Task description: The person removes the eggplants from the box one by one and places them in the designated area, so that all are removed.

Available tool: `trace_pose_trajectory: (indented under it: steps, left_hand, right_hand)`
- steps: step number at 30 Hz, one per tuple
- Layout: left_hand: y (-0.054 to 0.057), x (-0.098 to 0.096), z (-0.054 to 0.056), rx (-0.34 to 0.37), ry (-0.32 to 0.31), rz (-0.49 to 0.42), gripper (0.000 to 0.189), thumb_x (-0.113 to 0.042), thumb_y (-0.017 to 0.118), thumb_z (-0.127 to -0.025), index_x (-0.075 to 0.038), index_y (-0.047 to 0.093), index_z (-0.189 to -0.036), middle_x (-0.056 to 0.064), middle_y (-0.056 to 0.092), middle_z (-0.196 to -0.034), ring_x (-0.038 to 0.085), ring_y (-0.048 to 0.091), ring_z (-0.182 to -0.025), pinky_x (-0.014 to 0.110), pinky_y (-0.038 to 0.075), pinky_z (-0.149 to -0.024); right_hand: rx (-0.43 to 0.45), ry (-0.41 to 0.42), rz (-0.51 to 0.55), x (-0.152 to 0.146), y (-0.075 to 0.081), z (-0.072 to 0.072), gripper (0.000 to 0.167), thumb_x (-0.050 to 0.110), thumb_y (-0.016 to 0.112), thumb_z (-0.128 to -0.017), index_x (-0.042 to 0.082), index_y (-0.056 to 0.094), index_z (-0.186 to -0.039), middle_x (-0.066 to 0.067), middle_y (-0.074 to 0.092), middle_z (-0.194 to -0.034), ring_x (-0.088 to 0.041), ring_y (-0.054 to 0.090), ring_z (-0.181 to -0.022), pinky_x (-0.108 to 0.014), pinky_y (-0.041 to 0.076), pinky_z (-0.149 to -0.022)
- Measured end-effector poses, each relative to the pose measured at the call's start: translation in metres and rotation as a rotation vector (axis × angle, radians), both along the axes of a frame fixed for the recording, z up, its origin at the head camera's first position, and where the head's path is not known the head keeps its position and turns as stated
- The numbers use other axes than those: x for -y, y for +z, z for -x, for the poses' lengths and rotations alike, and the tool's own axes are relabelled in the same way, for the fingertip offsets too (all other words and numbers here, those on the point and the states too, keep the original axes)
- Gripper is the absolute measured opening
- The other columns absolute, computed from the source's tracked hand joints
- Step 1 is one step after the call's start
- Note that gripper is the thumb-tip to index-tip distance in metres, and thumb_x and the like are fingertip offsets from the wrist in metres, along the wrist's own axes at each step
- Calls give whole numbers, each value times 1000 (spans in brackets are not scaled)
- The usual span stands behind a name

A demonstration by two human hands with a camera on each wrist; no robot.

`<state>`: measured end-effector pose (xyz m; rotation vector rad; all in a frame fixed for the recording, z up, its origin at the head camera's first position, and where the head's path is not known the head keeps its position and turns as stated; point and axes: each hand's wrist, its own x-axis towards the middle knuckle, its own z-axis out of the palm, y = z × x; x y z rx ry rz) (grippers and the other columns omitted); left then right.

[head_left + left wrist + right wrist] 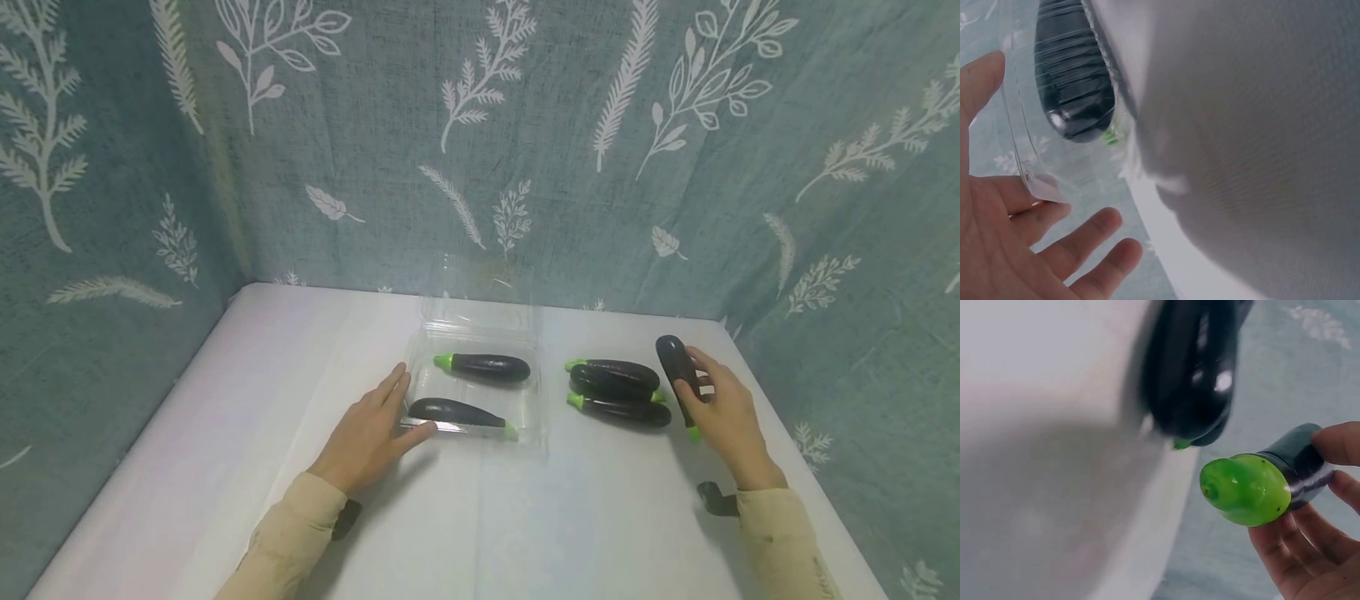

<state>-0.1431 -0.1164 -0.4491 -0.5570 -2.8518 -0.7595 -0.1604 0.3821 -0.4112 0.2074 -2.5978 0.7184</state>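
Observation:
My right hand point(723, 417) holds an eggplant point(677, 367) between thumb and fingers, its green stem end pointing down toward me. In the right wrist view the bright green cap point(1247, 490) of that eggplant faces the camera. Left of it, several dark eggplants point(618, 383) lie piled together on the table. My left hand point(367, 442) rests at the near left corner of a clear plastic clamshell box point(536, 400), fingers extended along its side. Inside the box one eggplant point(491, 367) lies toward the back and another point(457, 411) along the front wall.
The box's clear lid point(480, 292) stands raised at the back, near the patterned cloth wall point(390, 150). A white cloth covers the table point(525, 533). Similar cloth walls close in the left and right sides.

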Motion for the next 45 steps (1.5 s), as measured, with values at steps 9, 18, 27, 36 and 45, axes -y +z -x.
trace_pose_trajectory:
  steps: [9,18,27,36,45]
  left_hand:
    - [-1,1,1,5,0,1,92,-59,62,-95,7,34,-153,19,28,-163,44,41,-141,55,36,-114]
    - [0,1,0,5,3,6,93,-61,59,-96,7,34,-153,19,28,-163,44,41,-140,56,36,-115]
    - [0,1,0,8,3,12,93,-61,60,-95,7,35,-153,19,28,-163,43,41,-141,54,36,-115]
    - [0,1,1,6,1,9,93,-61,59,-96,8,34,-153,19,27,-164,43,40,-141,54,36,-115]
    - [1,1,0,-6,3,23,92,-59,61,-95,7,35,-153,19,29,-163,43,42,-140,54,37,-114]
  right_hand:
    - [186,-54,-49,-20,-17,7,53,16,64,-101,-4,45,-146,-37,57,-128,-52,63,-102,-62,54,-82]
    - [347,-71,-29,-24,-30,14,53,20,62,-102,-4,44,-146,-38,54,-133,-52,63,-108,-67,47,-94]
    - [370,-89,-20,-26,-37,17,53,21,59,-103,-3,42,-147,-38,53,-134,-53,61,-111,-66,46,-95]
    - [403,-86,-35,-27,-33,19,60,28,58,-104,-5,36,-150,-38,51,-137,-53,58,-116,-67,43,-99]
    - [438,-94,-31,-26,-19,17,66,38,53,-106,-5,33,-152,-37,44,-144,-56,49,-125,-69,43,-98]
